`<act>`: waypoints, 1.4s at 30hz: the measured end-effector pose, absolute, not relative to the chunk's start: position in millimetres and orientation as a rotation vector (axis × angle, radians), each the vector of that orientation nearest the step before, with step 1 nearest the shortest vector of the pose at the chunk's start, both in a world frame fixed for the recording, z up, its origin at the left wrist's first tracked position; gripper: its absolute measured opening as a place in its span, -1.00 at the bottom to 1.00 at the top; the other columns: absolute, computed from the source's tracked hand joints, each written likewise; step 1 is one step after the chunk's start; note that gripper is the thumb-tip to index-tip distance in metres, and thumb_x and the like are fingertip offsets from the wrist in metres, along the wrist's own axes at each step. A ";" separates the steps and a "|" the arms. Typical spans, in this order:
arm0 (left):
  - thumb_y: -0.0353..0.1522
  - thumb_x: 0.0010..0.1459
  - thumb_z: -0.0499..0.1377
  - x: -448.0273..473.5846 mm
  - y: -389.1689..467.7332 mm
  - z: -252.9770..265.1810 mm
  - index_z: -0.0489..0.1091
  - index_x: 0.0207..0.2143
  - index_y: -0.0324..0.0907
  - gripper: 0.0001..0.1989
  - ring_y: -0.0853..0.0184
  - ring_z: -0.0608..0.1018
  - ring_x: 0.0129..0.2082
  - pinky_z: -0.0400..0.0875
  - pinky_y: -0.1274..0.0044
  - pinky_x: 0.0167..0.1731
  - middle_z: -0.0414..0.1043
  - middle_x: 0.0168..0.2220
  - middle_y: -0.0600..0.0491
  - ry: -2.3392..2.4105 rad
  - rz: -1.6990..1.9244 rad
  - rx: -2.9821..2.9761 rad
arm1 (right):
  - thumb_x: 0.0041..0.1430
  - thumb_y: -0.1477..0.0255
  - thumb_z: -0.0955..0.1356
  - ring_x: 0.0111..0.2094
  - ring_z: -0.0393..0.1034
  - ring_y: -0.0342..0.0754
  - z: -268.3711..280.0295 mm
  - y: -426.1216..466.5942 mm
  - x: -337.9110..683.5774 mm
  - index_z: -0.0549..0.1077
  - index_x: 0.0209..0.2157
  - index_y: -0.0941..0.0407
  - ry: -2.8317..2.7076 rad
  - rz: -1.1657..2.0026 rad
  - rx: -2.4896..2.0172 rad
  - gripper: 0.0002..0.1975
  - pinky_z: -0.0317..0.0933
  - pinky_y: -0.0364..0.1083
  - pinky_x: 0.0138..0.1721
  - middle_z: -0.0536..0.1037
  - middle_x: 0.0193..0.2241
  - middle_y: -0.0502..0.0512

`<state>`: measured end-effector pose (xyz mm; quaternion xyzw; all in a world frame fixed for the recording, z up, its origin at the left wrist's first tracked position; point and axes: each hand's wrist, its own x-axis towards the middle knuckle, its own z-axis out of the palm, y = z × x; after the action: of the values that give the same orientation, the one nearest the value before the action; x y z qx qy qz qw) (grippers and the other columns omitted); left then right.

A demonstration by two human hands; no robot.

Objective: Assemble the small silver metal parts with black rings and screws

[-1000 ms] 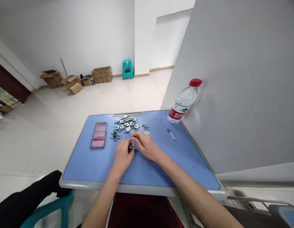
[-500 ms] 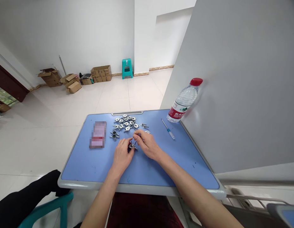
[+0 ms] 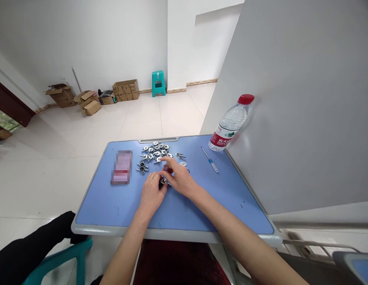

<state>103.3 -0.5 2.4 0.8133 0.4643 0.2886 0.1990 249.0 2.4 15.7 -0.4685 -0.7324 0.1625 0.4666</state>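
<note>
My left hand (image 3: pixel 152 190) is closed on a small metal fitting (image 3: pixel 164 181), pressing it near the tabletop; its fingers hide most of that piece. Over the fitting, my right hand (image 3: pixel 180 178) grips a small screwdriver with a reddish handle (image 3: pixel 166 168), its shaft pointing down at the metal. Just beyond both hands lies a heap of similar silver fittings (image 3: pixel 156 152). Two fittings with black round centres (image 3: pixel 142 168) sit left of the fingers. A flat metal plate (image 3: pixel 183 164) lies behind my right hand.
A blue-handled screwdriver (image 3: pixel 212 164) rests on the right of the blue table (image 3: pixel 195 215), near a water bottle (image 3: pixel 228 126) against the grey panel. A phone (image 3: pixel 122 167) lies at left. Beyond are cardboard boxes (image 3: pixel 126 90) and a green stool (image 3: pixel 158 84). A black sleeve (image 3: pixel 38 241) shows lower left.
The screwdriver in my right hand has gone from tilted to nearly upright, and that hand has shifted slightly left with its index finger lifted. My left hand stays on the fitting.
</note>
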 end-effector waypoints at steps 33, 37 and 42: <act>-0.54 0.09 0.13 102.9 1.3 -1.3 0.34 -0.14 -0.16 -0.74 0.29 0.46 -0.27 0.40 0.42 -0.22 0.42 -0.29 0.06 1.270 0.841 2.121 | 0.31 0.46 0.23 -0.28 0.46 -0.04 18.6 0.2 256.6 0.47 -0.08 0.05 -1.808 0.312 -1.052 -0.77 0.34 -0.05 -0.21 0.57 -0.31 0.11; -0.53 0.09 0.13 101.1 1.3 1.0 0.35 -0.08 -0.13 -0.68 0.30 0.48 -0.26 0.41 0.42 -0.20 0.44 -0.27 0.07 1.245 0.835 2.078 | 0.31 0.48 0.22 -0.23 0.49 -0.04 20.8 1.5 260.7 0.47 -0.09 0.03 -1.836 0.400 -1.024 -0.75 0.34 -0.04 -0.15 0.60 -0.25 0.09; -0.50 0.09 0.14 99.4 2.4 2.2 0.36 -0.10 -0.13 -0.71 0.31 0.49 -0.29 0.42 0.44 -0.23 0.45 -0.27 0.07 1.239 0.816 2.064 | 0.33 0.46 0.20 -0.24 0.47 -0.07 28.9 3.0 268.8 0.46 -0.04 0.03 -1.903 0.593 -0.939 -0.72 0.34 -0.05 -0.16 0.60 -0.26 0.07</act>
<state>99.4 2.4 2.2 0.7757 0.4656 0.3068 0.2955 268.8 3.0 28.9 -0.3802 -0.7703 0.2400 0.4521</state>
